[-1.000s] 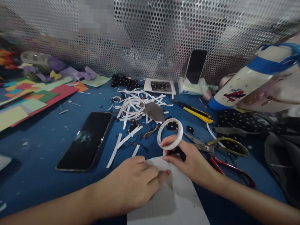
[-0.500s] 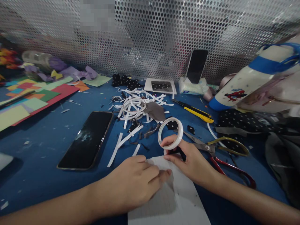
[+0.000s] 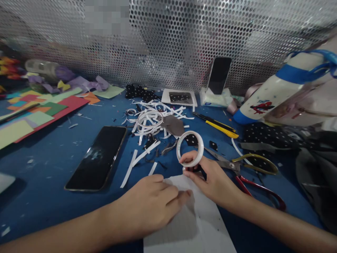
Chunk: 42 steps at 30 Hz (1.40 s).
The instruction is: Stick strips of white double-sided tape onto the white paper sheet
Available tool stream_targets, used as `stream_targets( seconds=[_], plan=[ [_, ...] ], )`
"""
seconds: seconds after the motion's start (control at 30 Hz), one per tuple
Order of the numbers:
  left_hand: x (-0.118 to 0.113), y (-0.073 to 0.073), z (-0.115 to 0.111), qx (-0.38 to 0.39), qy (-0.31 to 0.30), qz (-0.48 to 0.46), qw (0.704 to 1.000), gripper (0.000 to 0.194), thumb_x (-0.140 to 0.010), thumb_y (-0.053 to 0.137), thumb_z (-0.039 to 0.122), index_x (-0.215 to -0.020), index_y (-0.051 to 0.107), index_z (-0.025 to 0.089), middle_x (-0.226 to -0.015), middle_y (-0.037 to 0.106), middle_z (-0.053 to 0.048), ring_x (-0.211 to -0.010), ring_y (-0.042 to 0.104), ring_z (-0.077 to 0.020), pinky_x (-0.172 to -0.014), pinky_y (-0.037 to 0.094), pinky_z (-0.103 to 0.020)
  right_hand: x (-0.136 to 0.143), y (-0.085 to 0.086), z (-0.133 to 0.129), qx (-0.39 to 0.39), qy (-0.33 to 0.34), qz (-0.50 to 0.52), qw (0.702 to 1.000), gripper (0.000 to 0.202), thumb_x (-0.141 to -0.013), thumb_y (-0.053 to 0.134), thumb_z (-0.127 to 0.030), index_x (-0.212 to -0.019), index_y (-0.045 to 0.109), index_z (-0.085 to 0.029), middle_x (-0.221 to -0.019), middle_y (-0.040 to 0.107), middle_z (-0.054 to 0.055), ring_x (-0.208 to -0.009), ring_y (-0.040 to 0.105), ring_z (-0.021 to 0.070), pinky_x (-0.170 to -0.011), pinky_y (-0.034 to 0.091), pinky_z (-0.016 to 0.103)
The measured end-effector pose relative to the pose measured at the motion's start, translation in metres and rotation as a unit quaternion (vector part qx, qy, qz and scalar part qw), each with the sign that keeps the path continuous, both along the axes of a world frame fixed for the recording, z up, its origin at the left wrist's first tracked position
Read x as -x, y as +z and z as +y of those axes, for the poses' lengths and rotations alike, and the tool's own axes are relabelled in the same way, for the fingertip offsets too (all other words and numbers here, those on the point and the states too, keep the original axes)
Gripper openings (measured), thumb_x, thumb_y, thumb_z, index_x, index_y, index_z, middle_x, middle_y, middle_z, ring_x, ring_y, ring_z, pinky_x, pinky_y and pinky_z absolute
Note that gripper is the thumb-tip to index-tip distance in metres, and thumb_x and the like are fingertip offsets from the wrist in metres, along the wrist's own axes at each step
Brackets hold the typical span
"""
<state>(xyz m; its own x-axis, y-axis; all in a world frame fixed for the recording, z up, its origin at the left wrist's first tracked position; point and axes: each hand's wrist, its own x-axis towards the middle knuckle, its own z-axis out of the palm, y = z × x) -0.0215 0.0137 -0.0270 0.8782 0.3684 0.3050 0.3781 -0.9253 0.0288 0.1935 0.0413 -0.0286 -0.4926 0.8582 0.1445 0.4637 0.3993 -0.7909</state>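
Note:
My right hand [image 3: 210, 174] is closed around a roll of white double-sided tape [image 3: 199, 154], held upright on its edge above the far end of a sheet of white lined paper [image 3: 210, 228]. A small dark thing shows by its fingers; I cannot make it out. My left hand [image 3: 155, 203] rests on the paper with curled fingers and one fingertip reaching to the right. Its thumb and whatever lies under the fingers are hidden. Open scissors [image 3: 234, 166] with a yellow and a red handle lie just beyond my right hand.
A phone [image 3: 98, 158] lies at left; another phone [image 3: 219, 75] leans on a tissue pack [image 3: 214, 98]. White strips [image 3: 150, 121] are heaped in the middle. A yellow cutter [image 3: 221, 128], bottle [image 3: 268, 91], dotted black fabric [image 3: 265, 137] and coloured papers [image 3: 71, 105] surround them.
The tape roll and my right hand have shifted very slightly to the left, along with a small turn of the view. My left hand stays on the paper.

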Motion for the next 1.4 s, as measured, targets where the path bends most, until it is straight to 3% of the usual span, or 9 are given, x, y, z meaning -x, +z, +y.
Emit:
stream_targets(
  seconds=[0.13, 0.37, 0.57, 0.73, 0.97, 1.07, 1.2, 1.4],
  plan=[
    [0.0, -0.002, -0.002, -0.001, 0.01, -0.014, 1.0, 0.03, -0.093, 0.045, 0.012, -0.122, 0.055, 0.011, -0.077, 0.063, -0.001, -0.061, 0.054, -0.0151, -0.055, 0.038, -0.032, 0.0, -0.001, 0.0, -0.009, 0.003, 0.005, 1.0, 0.023, -0.088, 0.054, -0.011, -0.108, 0.053, -0.023, -0.101, 0.063, 0.003, -0.088, 0.061, 0.0168, -0.076, 0.051, 0.029],
    [-0.002, -0.005, -0.006, -0.026, 0.078, 0.024, 0.996, 0.034, -0.094, 0.044, 0.017, -0.127, 0.052, 0.01, -0.082, 0.065, -0.003, -0.062, 0.059, -0.018, -0.058, 0.042, -0.035, -0.002, -0.004, 0.0, -0.025, 0.01, -0.001, 1.0, 0.023, -0.089, 0.054, -0.014, -0.11, 0.053, -0.023, -0.1, 0.064, 0.003, -0.085, 0.061, 0.0167, -0.075, 0.05, 0.03],
    [-0.002, 0.003, 0.0, -0.028, 0.02, 0.066, 0.997, 0.031, -0.097, 0.042, 0.021, -0.124, 0.053, 0.012, -0.075, 0.063, -0.001, -0.06, 0.056, -0.0163, -0.054, 0.035, -0.033, -0.002, -0.002, -0.002, -0.044, 0.012, 0.002, 0.999, 0.02, -0.089, 0.054, -0.015, -0.108, 0.053, -0.022, -0.1, 0.063, 0.003, -0.086, 0.061, 0.0167, -0.077, 0.05, 0.031],
    [-0.001, 0.013, 0.0, 0.023, -0.013, 0.076, 0.997, 0.035, -0.095, 0.043, 0.019, -0.128, 0.052, 0.014, -0.073, 0.063, 0.0, -0.059, 0.056, -0.0157, -0.053, 0.034, -0.033, -0.002, -0.001, -0.003, -0.048, 0.008, -0.001, 0.999, 0.02, -0.089, 0.054, -0.013, -0.108, 0.054, -0.021, -0.103, 0.064, 0.004, -0.089, 0.062, 0.0176, -0.08, 0.05, 0.032],
    [0.001, 0.008, 0.0, 0.092, -0.012, 0.027, 0.995, 0.033, -0.096, 0.042, 0.02, -0.127, 0.054, 0.018, -0.082, 0.068, 0.0, -0.071, 0.062, -0.0134, -0.059, 0.038, -0.029, -0.002, -0.001, -0.006, -0.057, 0.006, -0.011, 0.998, 0.024, -0.089, 0.054, -0.016, -0.112, 0.053, -0.021, -0.097, 0.065, 0.004, -0.079, 0.062, 0.016, -0.072, 0.051, 0.029],
    [0.002, 0.007, 0.0, 0.088, -0.017, 0.018, 0.996, 0.033, -0.095, 0.044, 0.02, -0.127, 0.055, 0.019, -0.081, 0.068, 0.001, -0.07, 0.061, -0.0127, -0.057, 0.039, -0.029, -0.002, -0.001, -0.007, -0.064, 0.009, -0.018, 0.998, 0.026, -0.088, 0.054, -0.015, -0.114, 0.053, -0.021, -0.099, 0.065, 0.005, -0.076, 0.062, 0.0147, -0.071, 0.051, 0.028],
    [0.002, 0.01, -0.001, 0.073, -0.024, 0.021, 0.997, 0.033, -0.096, 0.043, 0.02, -0.126, 0.057, 0.019, -0.079, 0.068, 0.002, -0.068, 0.062, -0.0132, -0.058, 0.04, -0.029, -0.003, 0.001, -0.01, -0.103, 0.019, -0.043, 0.994, 0.026, -0.09, 0.051, -0.015, -0.115, 0.053, -0.021, -0.111, 0.064, 0.008, -0.088, 0.064, 0.0174, -0.078, 0.052, 0.031],
    [-0.002, 0.016, -0.018, 0.034, -0.056, 0.048, 0.997, 0.033, -0.095, 0.044, 0.02, -0.125, 0.057, 0.016, -0.076, 0.066, -0.002, -0.065, 0.061, -0.0157, -0.061, 0.044, -0.03, -0.008, 0.009, -0.028, -0.184, 0.052, -0.104, 0.976, 0.02, -0.094, 0.049, -0.019, -0.113, 0.054, -0.018, -0.112, 0.065, 0.009, -0.103, 0.063, 0.0205, -0.088, 0.051, 0.034]
  ],
)
